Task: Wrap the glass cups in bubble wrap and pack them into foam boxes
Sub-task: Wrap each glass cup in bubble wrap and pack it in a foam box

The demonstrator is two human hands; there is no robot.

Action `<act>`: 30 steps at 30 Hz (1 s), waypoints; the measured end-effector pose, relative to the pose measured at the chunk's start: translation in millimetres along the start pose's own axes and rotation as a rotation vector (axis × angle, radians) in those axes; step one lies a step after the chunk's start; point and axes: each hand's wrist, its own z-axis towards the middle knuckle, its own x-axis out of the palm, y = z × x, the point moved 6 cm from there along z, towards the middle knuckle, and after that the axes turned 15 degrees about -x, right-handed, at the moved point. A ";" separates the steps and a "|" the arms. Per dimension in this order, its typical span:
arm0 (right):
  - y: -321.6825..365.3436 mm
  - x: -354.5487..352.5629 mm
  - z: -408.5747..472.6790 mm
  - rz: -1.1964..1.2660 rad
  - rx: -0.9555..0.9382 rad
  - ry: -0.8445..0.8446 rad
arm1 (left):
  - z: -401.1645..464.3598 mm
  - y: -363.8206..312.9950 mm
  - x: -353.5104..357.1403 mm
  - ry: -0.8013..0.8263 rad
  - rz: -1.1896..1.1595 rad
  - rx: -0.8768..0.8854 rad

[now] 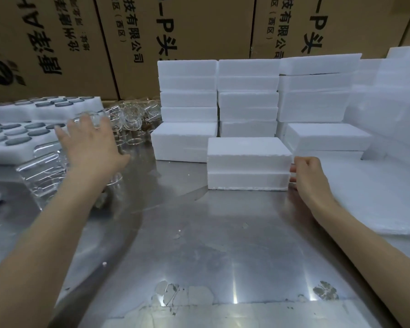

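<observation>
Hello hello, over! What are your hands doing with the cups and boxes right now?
Left hand open, reaching over the loose glass cups. Right hand fingers curled against the closed foam box end. No cup held yet. Nothing blocking.

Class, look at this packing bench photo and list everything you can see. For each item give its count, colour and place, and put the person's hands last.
closed foam box: one, white, table centre, nearest the person
foam box stacks: several piles, exact count unclear, white, behind it
glass cups: many, clear, loose at back left and lying at left
foam trays: at least two, white with dark round holes, far left
bubble wrap sheets: a pile, whitish, right side of table
cardboard cartons: several, brown with black print, along the back
metal table: one, silver, underneath everything
left hand: open, reaching over the glass cups
right hand: fingers curled against the closed foam box's right end
</observation>
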 end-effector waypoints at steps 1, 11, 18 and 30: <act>0.5 0.5 -0.3 -0.013 0.001 0.005 | 6.5 4.0 1.3 0.049 0.056 -0.022; -0.2 1.6 -1.0 -0.072 -0.028 0.013 | 31.4 -1.1 19.3 0.121 0.314 0.005; 0.3 2.2 0.6 -0.079 -0.037 0.011 | 20.3 -14.0 -12.1 -0.042 0.072 0.063; 53.6 -27.5 -8.4 -0.025 -0.421 -0.379 | -89.8 -77.1 -62.5 -0.357 -1.051 0.558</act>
